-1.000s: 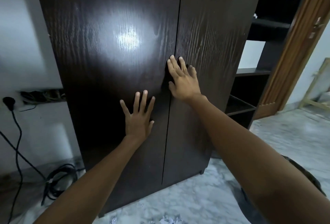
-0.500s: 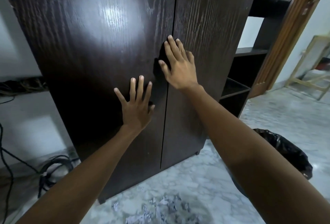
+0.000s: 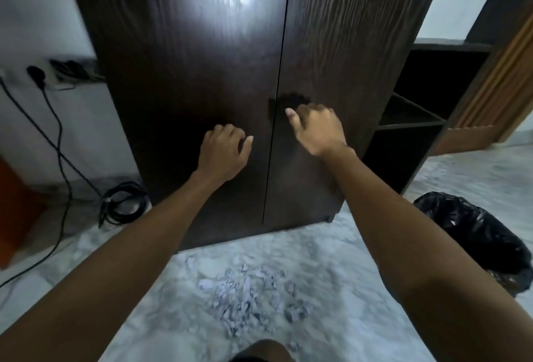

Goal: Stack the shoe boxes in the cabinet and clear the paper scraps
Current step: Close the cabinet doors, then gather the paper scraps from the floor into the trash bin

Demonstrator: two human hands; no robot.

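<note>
The dark wooden cabinet (image 3: 202,73) stands in front of me with both doors closed. My left hand (image 3: 222,152) hovers before the left door, its fingers loosely curled and holding nothing. My right hand (image 3: 315,127) is in front of the right door near the middle seam, also loosely curled and empty. A pile of white paper scraps (image 3: 245,292) lies on the marble floor between my arms, just in front of the cabinet. No shoe boxes are in view.
A bin lined with a black bag (image 3: 476,240) stands on the floor at the right. Open dark shelves (image 3: 412,119) adjoin the cabinet's right side. Black cables (image 3: 121,203) trail down the wall and coil on the floor at the left.
Both hands have come off the cabinet doors and dropped lower, their flat fingers now curled. The view has tilted down, showing more floor, scraps and the bin.
</note>
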